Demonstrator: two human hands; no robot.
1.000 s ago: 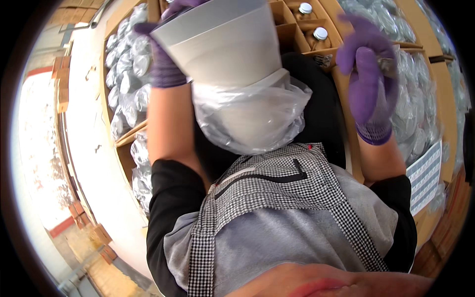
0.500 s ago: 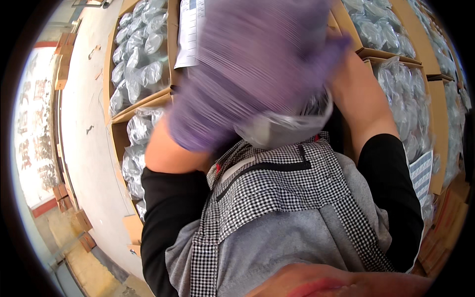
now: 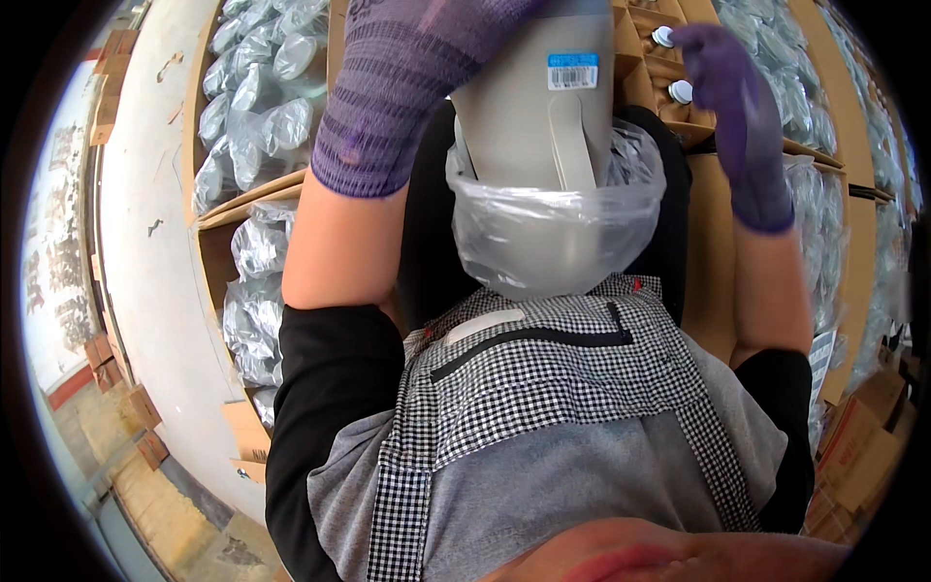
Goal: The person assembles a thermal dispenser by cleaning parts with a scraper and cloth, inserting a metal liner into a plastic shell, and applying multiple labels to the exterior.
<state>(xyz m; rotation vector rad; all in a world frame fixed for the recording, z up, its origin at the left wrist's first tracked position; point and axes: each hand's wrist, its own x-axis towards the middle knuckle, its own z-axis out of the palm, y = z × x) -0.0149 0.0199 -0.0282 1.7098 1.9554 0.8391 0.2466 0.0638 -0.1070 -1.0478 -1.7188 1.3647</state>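
Observation:
A grey plastic jug (image 3: 531,107) with a strap-like handle and a barcode sticker is in front of my lap. Its lower part sits inside a clear plastic bag (image 3: 553,233), whose mouth is gathered loosely around it. My left hand (image 3: 417,73), in a purple knitted glove, reaches over the jug's upper left side and grips it; its fingertips are cut off by the top edge. To the right of the jug, my gloved right hand (image 3: 734,116) is raised with bent fingers apart, holding nothing. Closest to those fingers are white-capped bottles (image 3: 662,37) in a divided carton.
Open cartons of plastic-wrapped items stand on the left (image 3: 257,107) and right (image 3: 815,233). The divided carton (image 3: 635,82) lies just beyond my knees. A pale floor (image 3: 155,252) runs along the left, and more brown boxes (image 3: 868,456) are at the lower right.
My right hand has come away from the jug and moved right, opening. My left hand has shifted up and left, uncovering the jug and the divided carton. The earlier hands were blurred.

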